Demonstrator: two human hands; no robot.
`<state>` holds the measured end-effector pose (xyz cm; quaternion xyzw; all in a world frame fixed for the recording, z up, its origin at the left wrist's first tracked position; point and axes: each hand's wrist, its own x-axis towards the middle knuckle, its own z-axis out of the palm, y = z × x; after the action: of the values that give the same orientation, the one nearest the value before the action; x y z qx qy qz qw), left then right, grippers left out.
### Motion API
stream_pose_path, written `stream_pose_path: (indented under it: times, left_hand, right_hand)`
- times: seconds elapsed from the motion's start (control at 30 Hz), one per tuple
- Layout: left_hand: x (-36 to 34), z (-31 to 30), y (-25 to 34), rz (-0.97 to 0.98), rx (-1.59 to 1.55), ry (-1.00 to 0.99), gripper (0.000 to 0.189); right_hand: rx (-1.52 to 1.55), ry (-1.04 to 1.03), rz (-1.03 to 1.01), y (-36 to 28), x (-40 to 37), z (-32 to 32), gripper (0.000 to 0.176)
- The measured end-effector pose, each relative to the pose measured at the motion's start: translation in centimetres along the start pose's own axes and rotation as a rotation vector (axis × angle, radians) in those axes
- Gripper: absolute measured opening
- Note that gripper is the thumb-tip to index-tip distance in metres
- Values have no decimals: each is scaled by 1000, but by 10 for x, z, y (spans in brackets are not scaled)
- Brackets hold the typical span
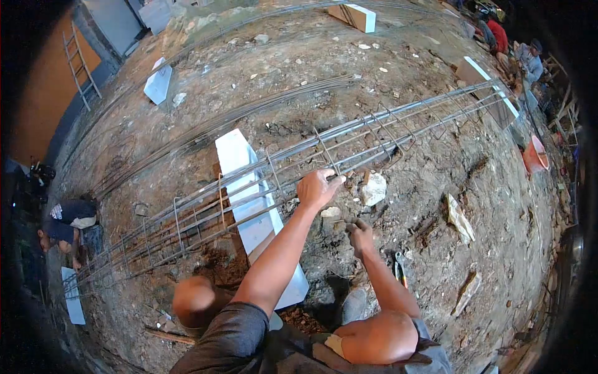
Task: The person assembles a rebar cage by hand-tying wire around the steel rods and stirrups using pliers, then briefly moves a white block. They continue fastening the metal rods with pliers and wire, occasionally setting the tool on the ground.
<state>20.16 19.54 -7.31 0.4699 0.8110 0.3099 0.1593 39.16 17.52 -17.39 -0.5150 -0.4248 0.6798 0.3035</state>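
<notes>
The work concerned a rebar cage (349, 129), laid slantwise over a white-faced block (233, 146) in front of the person, with its far right end at another white-faced block (476, 71). The left hand (321, 187) appeared to be pinching the cage at its near lower side, beside a stirrup. The right hand (359, 238) was apart from the steel, fingers half curled; whether it held tie wire could not be determined. The step in hand was judged to be fixing or adjusting that stirrup joint. The next move called for a steady left hold and the right hand brought to the joint. A pliers-like tool (402, 269) lay near the right forearm, its jaws unclear. The left fingertips' contact was partly hidden, and the cage's left end, beside a crouching co-worker (71, 212), was hard to make out.
</notes>
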Motion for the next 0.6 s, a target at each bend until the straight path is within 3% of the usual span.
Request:
stream_pose_path:
  times: [0.07,0.13,0.2,0.27,0.3,0.4,0.53,0.6]
  left_hand:
    - [-3,-5,5,-45,15,-7,59]
    - [-5,-5,8,-89,32,-14,62]
    - [-3,-3,7,-94,65,22,67]
    - [-1,-3,7,-117,69,22,72]
    - [1,-5,8,-148,55,5,75]
    - [5,-5,7,-196,43,-23,82]
    - [9,-5,3,-211,5,-56,88]
    - [8,-7,6,-217,9,-80,89]
  right_hand:
    - [4,-42,-13,-2,14,10,5]
    - [-57,-54,-176,-17,23,24,7]
    - [-15,-89,-152,-32,36,31,6]
    - [-293,-46,-382,-30,57,34,2]
    - [-218,-53,-298,-31,63,36,2]
    - [-124,10,-324,-17,79,41,7]
    - [-260,-18,-260,-22,67,35,8]
    - [-169,-26,-285,-25,71,45,7]
